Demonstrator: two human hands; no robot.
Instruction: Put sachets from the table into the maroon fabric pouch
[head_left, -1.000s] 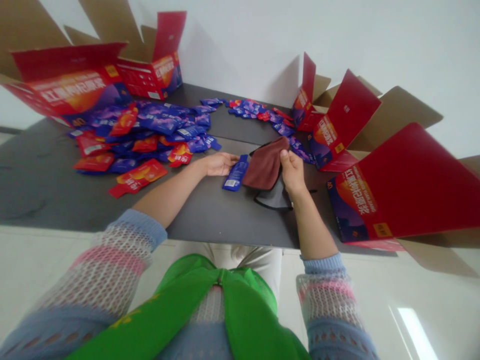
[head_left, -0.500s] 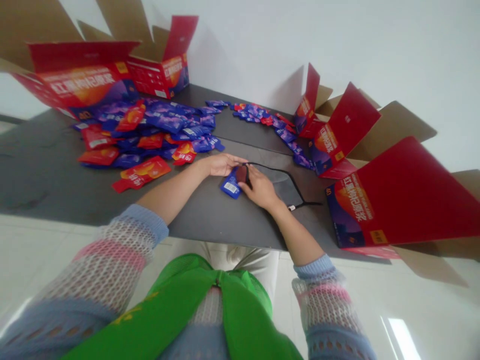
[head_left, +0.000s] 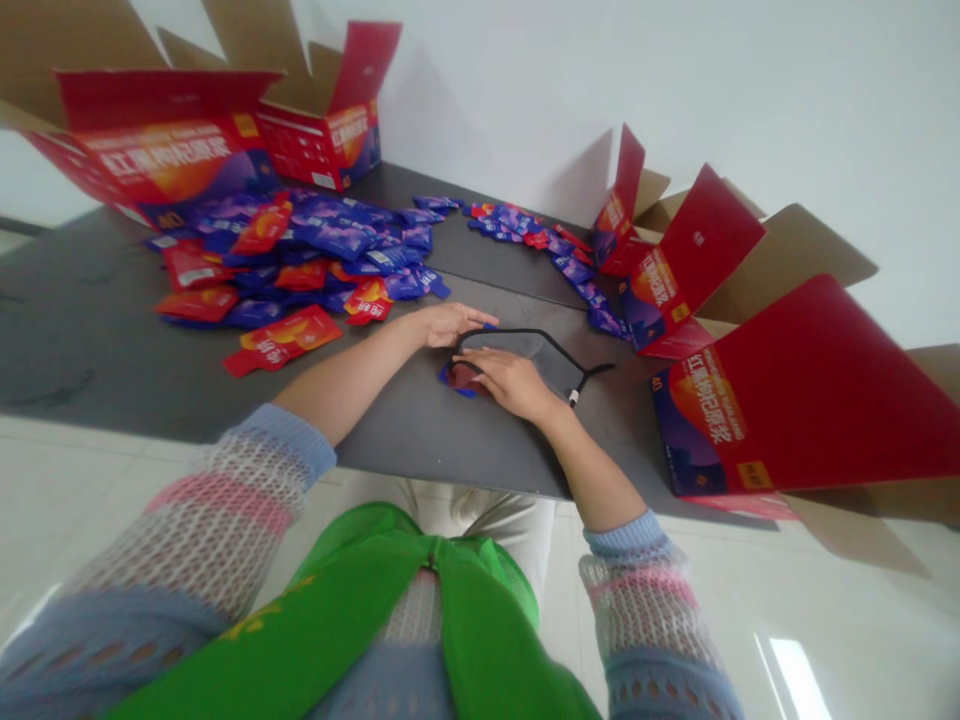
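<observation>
Both hands (head_left: 480, 350) press the grey pouch (head_left: 536, 355) (blue sachet (head_left: 452, 378) beneath) flat

**Room and Surroundings**

Plain white wall (head_left: 675, 80) behind, unmarked. Dark grey matte tabletop (head_left: 90, 340) spanning the view, set against that wall. Pale glossy floor (head_left: 825, 600) below the near table edge, carrying a bright oblong light reflection (head_left: 796, 676). Even, soft daylight throughout; faint shadows on the wall.
</observation>
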